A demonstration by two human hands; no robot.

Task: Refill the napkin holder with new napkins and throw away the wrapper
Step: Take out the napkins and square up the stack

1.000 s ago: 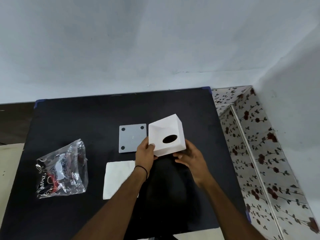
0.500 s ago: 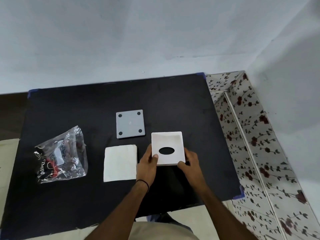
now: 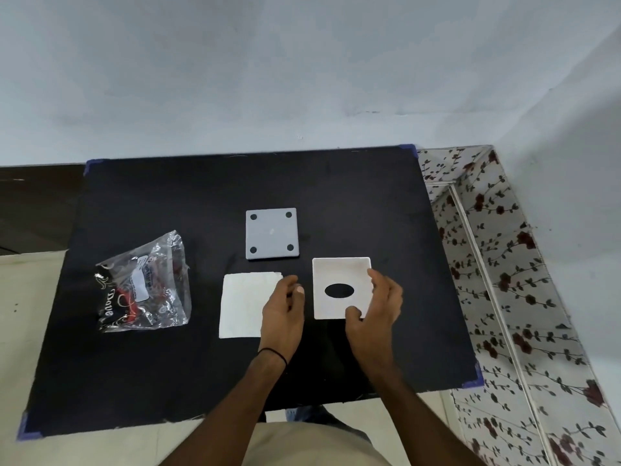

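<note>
The right hand is resting against the white napkin holder, its thumb lying on the near corner and its fingers curling at the right edge; whether it is gripping or only steadying, I cannot tell. The holder is sitting on the black table with its walls pointing up and its oval slot facing down, probably so the open side is ready for loading. Nothing white is showing inside it beyond its own floor, so it is looking empty.

Just left of that hand, the left hand is hovering loosely curled, holding nothing, with its fingertips over the right edge of the napkin stack; it seems to be heading for the napkins. The stack is lying flat beside the holder, apart from it.

Beyond both hands, the grey base plate is lying alone, presumably set aside until the holder is filled. Well off to the left, the crumpled clear wrapper is lying open, waiting to be thrown away.
</note>
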